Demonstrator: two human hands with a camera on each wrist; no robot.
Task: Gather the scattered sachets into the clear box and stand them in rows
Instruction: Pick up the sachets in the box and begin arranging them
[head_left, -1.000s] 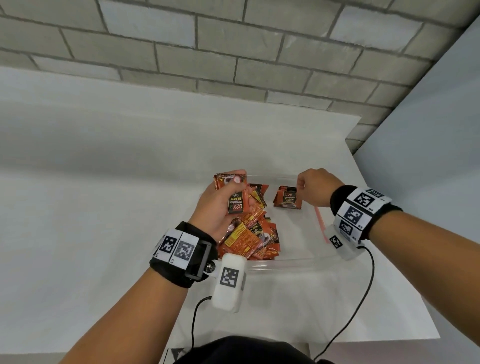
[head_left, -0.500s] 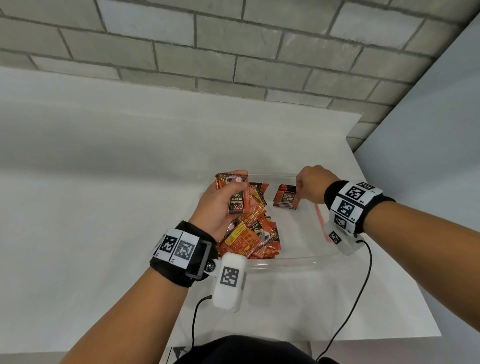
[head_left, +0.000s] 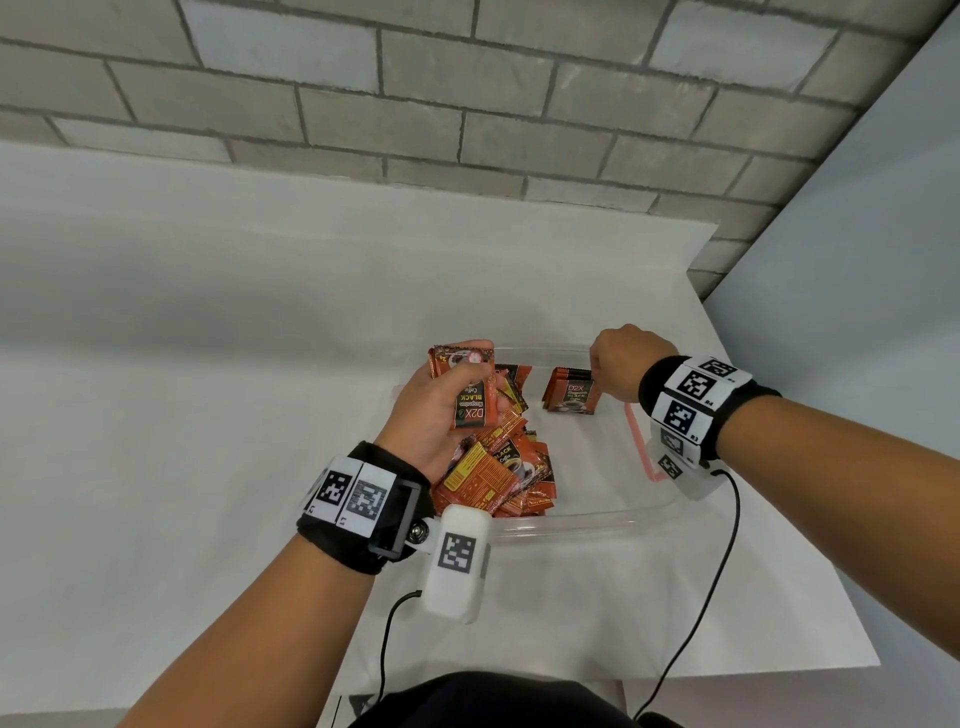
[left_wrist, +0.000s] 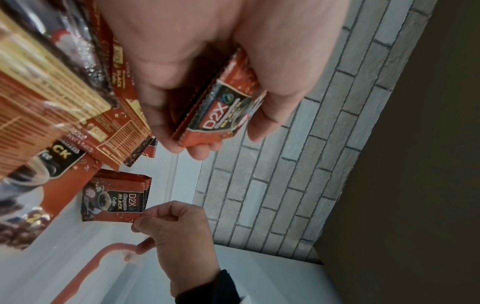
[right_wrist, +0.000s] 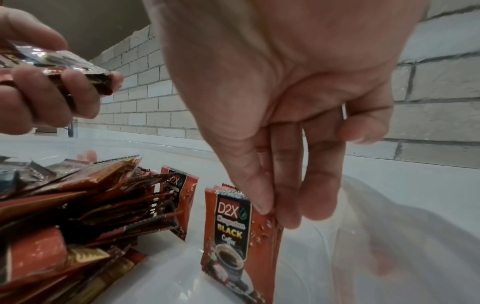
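Note:
A clear box (head_left: 582, 519) sits on the white table. A loose heap of orange-brown coffee sachets (head_left: 498, 467) fills its left half. My left hand (head_left: 447, 400) is above the heap and grips a small stack of sachets (head_left: 472, 395), also in the left wrist view (left_wrist: 221, 111). At the box's far side my right hand (head_left: 618, 364) pinches the right edge of a few upright sachets (head_left: 571, 392) between thumb and fingers (right_wrist: 262, 197); the sachets (right_wrist: 233, 236) stand on the box floor, facing me.
A grey brick wall (head_left: 467, 104) runs behind the table, and a grey panel (head_left: 857, 260) stands at the right. The box has a red handle (head_left: 641, 441) on its right wall. Cables hang from both wrist cameras over the table's front edge.
My right hand has drawn slightly back and left, still pinching the upright sachets. The left hand with its stack has hardly moved.

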